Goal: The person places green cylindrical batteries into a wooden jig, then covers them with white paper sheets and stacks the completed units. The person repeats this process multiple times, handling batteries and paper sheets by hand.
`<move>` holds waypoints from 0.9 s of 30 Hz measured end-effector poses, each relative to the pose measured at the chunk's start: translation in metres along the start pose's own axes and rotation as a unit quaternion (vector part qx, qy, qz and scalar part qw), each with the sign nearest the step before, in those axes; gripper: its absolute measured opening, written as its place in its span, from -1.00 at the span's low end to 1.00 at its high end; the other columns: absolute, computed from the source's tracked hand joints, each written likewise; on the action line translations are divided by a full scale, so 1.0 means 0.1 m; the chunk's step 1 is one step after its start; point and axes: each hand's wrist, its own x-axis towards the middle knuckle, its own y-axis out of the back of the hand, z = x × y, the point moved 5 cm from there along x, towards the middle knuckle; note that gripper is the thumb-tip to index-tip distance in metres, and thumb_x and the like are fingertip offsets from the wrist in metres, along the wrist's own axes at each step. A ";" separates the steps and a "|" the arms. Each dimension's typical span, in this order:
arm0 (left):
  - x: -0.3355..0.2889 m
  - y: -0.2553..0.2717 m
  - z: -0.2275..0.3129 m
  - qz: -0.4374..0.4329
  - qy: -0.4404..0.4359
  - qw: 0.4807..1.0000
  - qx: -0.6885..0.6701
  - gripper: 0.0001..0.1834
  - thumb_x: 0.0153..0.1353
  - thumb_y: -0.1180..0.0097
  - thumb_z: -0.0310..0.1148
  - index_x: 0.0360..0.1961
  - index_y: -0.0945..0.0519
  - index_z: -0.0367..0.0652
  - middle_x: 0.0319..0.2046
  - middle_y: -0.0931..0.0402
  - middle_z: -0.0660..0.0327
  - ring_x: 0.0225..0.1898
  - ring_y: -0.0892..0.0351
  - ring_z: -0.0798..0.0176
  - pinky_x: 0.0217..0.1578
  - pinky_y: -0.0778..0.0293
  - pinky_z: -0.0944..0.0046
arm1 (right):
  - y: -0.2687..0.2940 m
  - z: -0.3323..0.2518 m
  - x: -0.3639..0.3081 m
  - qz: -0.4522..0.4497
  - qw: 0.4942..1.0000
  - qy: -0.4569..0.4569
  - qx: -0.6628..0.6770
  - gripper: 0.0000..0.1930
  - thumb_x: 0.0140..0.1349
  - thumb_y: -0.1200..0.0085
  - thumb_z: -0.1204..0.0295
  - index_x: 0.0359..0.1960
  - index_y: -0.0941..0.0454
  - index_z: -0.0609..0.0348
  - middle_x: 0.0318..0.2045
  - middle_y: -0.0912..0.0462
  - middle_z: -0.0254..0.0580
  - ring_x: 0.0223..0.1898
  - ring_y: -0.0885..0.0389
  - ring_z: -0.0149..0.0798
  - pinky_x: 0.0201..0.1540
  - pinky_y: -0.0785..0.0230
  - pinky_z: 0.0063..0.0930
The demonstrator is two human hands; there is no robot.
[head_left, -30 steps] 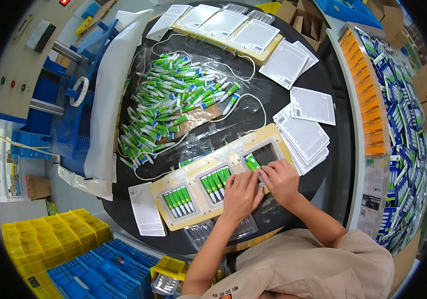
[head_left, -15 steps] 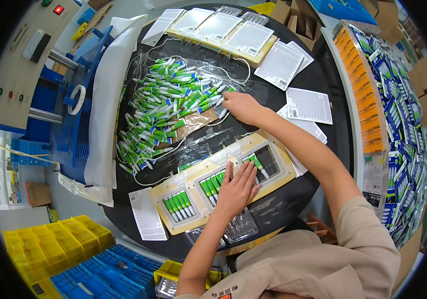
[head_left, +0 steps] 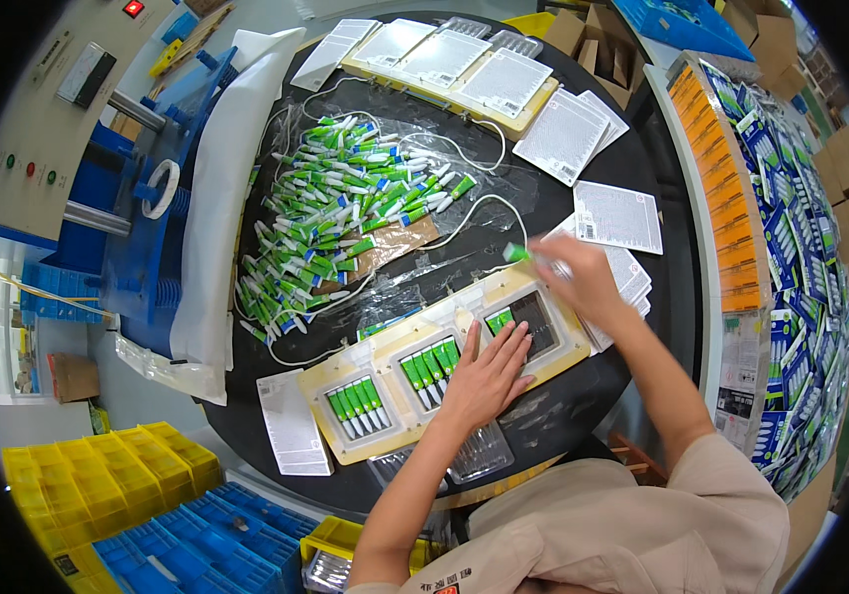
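My right hand (head_left: 583,277), blurred by motion, pinches a small green-and-white tube (head_left: 516,253) above the far right corner of a pale yellow frame (head_left: 395,342). The tube's green end sticks out past my fingers. My left hand (head_left: 484,381) lies flat with its fingers stretched out, between the frame's middle and right windows. The left window holds a row of green tubes (head_left: 356,406) with white caps. More tubes (head_left: 426,373) lie in the middle window, partly covered by my left hand. In the right window, one green tube end (head_left: 499,320) shows beyond my fingertips.
A big heap of similar tubes (head_left: 335,213) covers the far left of the round black table (head_left: 583,391). White cable loops between heap and frame. A second frame (head_left: 414,91) with printed cards stands at the back. Cards (head_left: 617,216) lie right; a blue press (head_left: 172,168) stands left.
My right hand has come from the heap's right edge back toward the frame's right window, carrying a tube. The cable beside the heap has shifted. My left hand stays on the frame.
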 end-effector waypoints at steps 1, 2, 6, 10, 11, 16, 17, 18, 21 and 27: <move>-0.01 0.00 0.00 0.008 0.008 1.000 0.007 -0.35 0.36 -0.13 -0.03 0.35 -0.42 -0.19 0.45 -0.28 0.18 0.49 -0.19 0.17 0.50 0.14 -0.29 | 0.02 -0.12 -0.25 0.027 0.999 0.022 -0.032 -0.78 0.12 -0.30 0.64 -0.17 -0.68 0.26 -0.19 -0.71 0.00 -0.20 -0.72 0.00 -0.15 -0.57 -0.26; -0.02 0.01 0.00 0.015 0.015 1.000 0.015 -0.35 0.37 -0.11 -0.01 0.35 -0.42 -0.19 0.45 -0.27 0.17 0.49 -0.19 0.17 0.49 0.11 -0.30 | -0.02 -0.19 -0.46 0.027 0.997 0.026 -0.061 -0.78 0.12 -0.29 0.63 -0.17 -0.67 0.29 -0.19 -0.71 -0.01 -0.22 -0.71 -0.02 -0.18 -0.58 -0.26; -0.09 0.01 0.01 0.016 0.057 0.998 0.027 -0.29 0.34 -0.15 0.00 0.39 -0.38 -0.20 0.45 -0.27 0.18 0.50 -0.18 0.19 0.50 0.15 -0.29 | -0.22 -0.33 -0.88 0.041 0.996 0.052 -0.067 -0.77 0.10 -0.26 0.65 -0.17 -0.66 0.37 -0.20 -0.69 -0.05 -0.26 -0.68 -0.04 -0.21 -0.57 -0.27; -0.10 0.00 -0.01 0.009 0.064 0.998 0.026 -0.30 0.36 -0.12 0.01 0.38 -0.39 -0.21 0.44 -0.29 0.17 0.50 -0.18 0.19 0.49 0.16 -0.30 | -0.38 -0.33 -0.91 0.062 0.991 0.039 -0.109 -0.71 0.06 -0.27 0.65 -0.13 -0.65 0.34 -0.16 -0.64 -0.07 -0.22 -0.64 -0.04 -0.19 -0.53 -0.27; -0.10 0.00 -0.01 0.011 0.063 0.998 0.026 -0.31 0.38 -0.09 0.02 0.37 -0.40 -0.22 0.44 -0.29 0.17 0.50 -0.17 0.20 0.49 0.17 -0.31 | -0.41 -0.34 -0.92 0.055 0.991 0.028 -0.122 -0.71 0.06 -0.27 0.64 -0.13 -0.65 0.33 -0.15 -0.65 -0.08 -0.21 -0.63 -0.04 -0.18 -0.52 -0.26; -0.04 0.12 -0.08 0.039 0.049 0.998 0.007 -0.29 0.33 -0.16 0.01 0.36 -0.41 -0.22 0.41 -0.33 0.14 0.47 -0.23 0.17 0.49 0.16 -0.34 | -0.39 -0.48 -0.75 0.035 0.985 0.056 -0.156 -0.71 0.07 -0.27 0.58 -0.12 -0.68 0.26 -0.12 -0.66 -0.13 -0.14 -0.61 -0.04 -0.12 -0.49 -0.24; -0.02 0.20 -0.11 0.062 0.039 0.997 0.002 -0.29 0.31 -0.17 0.01 0.35 -0.41 -0.22 0.40 -0.34 0.13 0.46 -0.25 0.16 0.49 0.16 -0.34 | -0.36 -0.45 -0.61 0.053 0.984 0.052 -0.163 -0.78 0.07 -0.26 0.56 -0.20 -0.68 0.20 -0.10 -0.67 -0.15 -0.14 -0.61 -0.06 -0.12 -0.49 -0.25; 0.03 0.32 -0.25 0.105 0.037 0.994 0.012 -0.34 0.27 -0.25 -0.10 0.30 -0.45 -0.22 0.32 -0.44 0.09 0.37 -0.39 0.12 0.47 0.05 -0.32 | -0.36 -0.36 -0.39 0.061 0.986 0.047 -0.148 -0.82 0.07 -0.25 0.55 -0.25 -0.66 0.20 -0.11 -0.66 -0.15 -0.13 -0.61 -0.06 -0.13 -0.49 -0.24; 0.42 0.64 -1.02 0.263 0.134 0.955 0.026 -0.56 0.17 -0.26 -0.50 0.10 -0.55 -0.26 0.05 -0.60 0.03 0.01 -0.60 -0.08 0.05 -0.53 0.01 | -0.52 0.04 0.50 0.077 0.987 0.067 -0.124 -0.92 0.09 -0.21 0.56 -0.36 -0.61 0.19 -0.19 -0.65 -0.16 -0.15 -0.60 -0.04 -0.14 -0.52 -0.23; 1.25 0.52 -1.99 0.029 0.134 0.967 0.213 -0.83 0.13 -0.17 -0.47 -0.22 -0.61 -0.22 -0.16 -0.58 0.07 -0.11 -0.58 0.05 -0.20 -0.54 0.15 | -1.36 0.82 1.49 -0.224 0.942 0.060 -0.244 -0.86 0.02 -0.14 0.61 -0.34 -0.61 0.27 -0.23 -0.59 0.00 -0.09 -0.62 0.11 -0.03 -0.52 -0.09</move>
